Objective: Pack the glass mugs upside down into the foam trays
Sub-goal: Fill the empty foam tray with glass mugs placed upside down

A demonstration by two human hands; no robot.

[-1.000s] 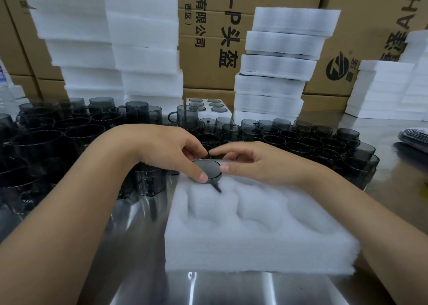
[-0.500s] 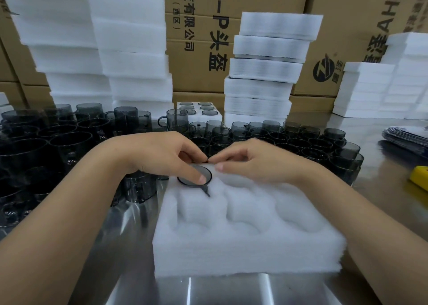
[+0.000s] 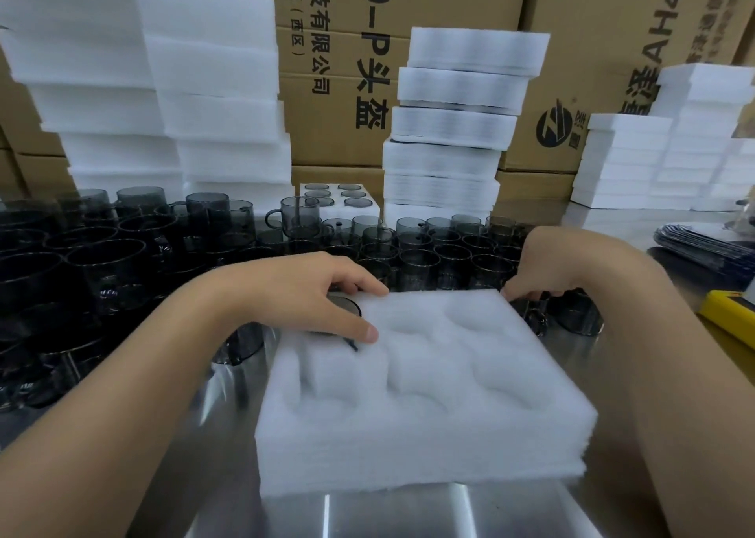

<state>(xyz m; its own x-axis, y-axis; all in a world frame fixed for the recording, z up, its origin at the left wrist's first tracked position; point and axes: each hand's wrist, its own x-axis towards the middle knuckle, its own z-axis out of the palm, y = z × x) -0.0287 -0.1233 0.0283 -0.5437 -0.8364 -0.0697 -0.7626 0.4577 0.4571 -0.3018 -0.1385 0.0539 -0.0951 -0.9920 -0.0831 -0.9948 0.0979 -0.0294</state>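
A white foam tray (image 3: 429,407) with several round pockets lies on the steel table in front of me. A smoky grey glass mug (image 3: 346,307) sits upside down in its far-left pocket, base up, its handle pointing toward me. My left hand (image 3: 314,292) lies over this mug, thumb and fingers around its base. My right hand (image 3: 547,268) is at the tray's far-right corner, fingers curled down among the loose mugs (image 3: 412,257) massed behind the tray. Whether it holds one is hidden. The other pockets are empty.
More grey mugs (image 3: 81,268) crowd the table's left side. Stacks of foam trays (image 3: 453,129) and cardboard boxes (image 3: 339,88) stand behind. A filled tray (image 3: 335,196) sits at the back. A yellow object (image 3: 731,317) and dark flat packets (image 3: 702,247) lie at right.
My right hand has left the mug and moved right to the tray's far-right corner. The mug has sunk into its pocket under my left hand.
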